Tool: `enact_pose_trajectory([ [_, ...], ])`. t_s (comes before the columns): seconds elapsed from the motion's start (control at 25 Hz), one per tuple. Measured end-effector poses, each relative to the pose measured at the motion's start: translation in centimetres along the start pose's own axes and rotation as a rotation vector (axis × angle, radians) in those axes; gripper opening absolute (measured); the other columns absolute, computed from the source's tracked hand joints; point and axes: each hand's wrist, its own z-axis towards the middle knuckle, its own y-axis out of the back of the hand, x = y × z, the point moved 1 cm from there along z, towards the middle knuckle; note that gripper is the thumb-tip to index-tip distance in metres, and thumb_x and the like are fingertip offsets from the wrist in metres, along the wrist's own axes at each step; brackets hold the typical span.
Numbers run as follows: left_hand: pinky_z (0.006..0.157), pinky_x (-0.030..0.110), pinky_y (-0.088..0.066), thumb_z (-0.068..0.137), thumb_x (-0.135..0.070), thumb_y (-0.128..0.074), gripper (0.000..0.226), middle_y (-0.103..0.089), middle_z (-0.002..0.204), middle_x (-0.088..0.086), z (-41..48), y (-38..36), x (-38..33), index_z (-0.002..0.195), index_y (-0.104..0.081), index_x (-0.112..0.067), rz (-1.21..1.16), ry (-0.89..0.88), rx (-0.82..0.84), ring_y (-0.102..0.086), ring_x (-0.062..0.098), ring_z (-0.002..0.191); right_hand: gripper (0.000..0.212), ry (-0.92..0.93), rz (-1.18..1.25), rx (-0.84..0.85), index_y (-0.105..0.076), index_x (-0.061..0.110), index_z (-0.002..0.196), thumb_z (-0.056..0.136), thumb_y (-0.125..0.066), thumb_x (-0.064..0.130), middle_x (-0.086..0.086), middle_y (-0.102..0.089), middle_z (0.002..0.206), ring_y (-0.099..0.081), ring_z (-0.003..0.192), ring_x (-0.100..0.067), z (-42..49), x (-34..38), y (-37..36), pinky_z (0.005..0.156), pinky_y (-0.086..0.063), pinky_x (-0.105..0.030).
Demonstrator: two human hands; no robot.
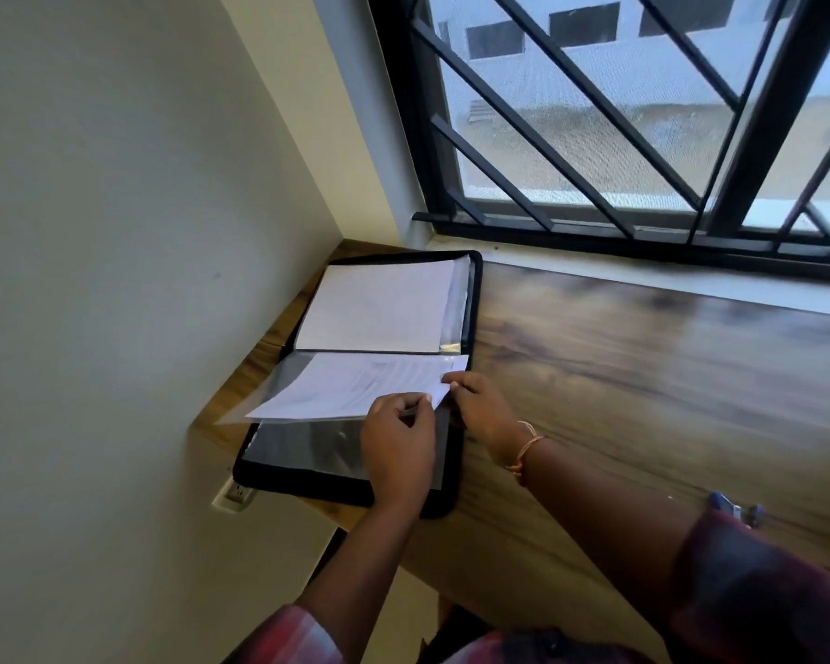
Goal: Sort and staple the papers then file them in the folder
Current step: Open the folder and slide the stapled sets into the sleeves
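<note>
A black folder [470, 309] lies open on the wooden desk, at its left end by the wall. Its far half holds white sheets [374, 309] in clear sleeves. Over the near half, a printed paper [351, 385] lies partly inside a clear plastic sleeve [279, 381] that is lifted off the folder. My left hand [396, 448] pinches the near right edge of the sleeve. My right hand [480, 404] pinches the right corner of the paper, right beside the left hand.
The wooden desk [643, 376] stretches right under a barred window [643, 112]. A small blue object [734, 505] lies near my right sleeve. A wall bounds the desk on the left, with a socket [233, 496] below the desk edge.
</note>
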Motion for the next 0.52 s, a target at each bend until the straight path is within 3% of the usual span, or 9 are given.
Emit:
enact_pose_trajectory([
  [0.16,0.076,0.023,-0.057,0.096,-0.032,-0.066,0.007,-0.065,0.096,-0.013,1.7,0.6,-0.4,0.092,-0.071,-0.029,0.04,-0.114,0.078,-0.063,0.002,0.085,0.009,0.02,0.036,-0.068,-0.06,0.004,0.106,0.101,-0.062,0.011,-0.01,-0.069,0.087,-0.064,0.072,-0.015,0.9,0.8,-1.6,0.052,-0.048,-0.02],
  [0.32,0.071,0.008,-0.049,0.096,-0.024,-0.068,0.008,-0.061,0.097,-0.014,3.3,1.0,-0.4,0.098,-0.074,-0.02,0.034,-0.288,0.112,-0.061,-0.004,0.084,0.015,0.009,-0.044,-0.06,-0.063,0.01,0.081,0.094,-0.066,0.004,-0.009,-0.067,0.075,-0.065,0.073,-0.021,1.7,0.7,-2.7,0.065,-0.053,-0.031],
  [0.44,0.072,0.003,-0.044,0.095,-0.019,-0.069,0.007,-0.06,0.098,-0.013,5.1,1.3,-0.9,0.099,-0.074,-0.017,-0.008,-0.369,0.181,-0.058,-0.006,0.084,0.006,-0.002,-0.032,-0.066,-0.068,0.003,0.092,0.094,-0.067,0.009,-0.018,-0.071,0.087,-0.071,0.086,-0.036,2.3,0.7,-3.2,0.079,-0.059,-0.041],
  [0.52,0.072,0.006,-0.044,0.094,-0.023,-0.07,0.006,-0.061,0.097,-0.014,6.0,1.8,-1.6,0.097,-0.074,-0.021,0.036,-0.407,0.307,-0.059,-0.002,0.083,0.017,-0.014,-0.016,-0.172,-0.068,0.002,0.106,0.1,-0.056,0.014,-0.022,-0.069,0.096,-0.068,0.092,-0.04,2.4,0.8,-2.7,0.072,-0.057,-0.032],
])
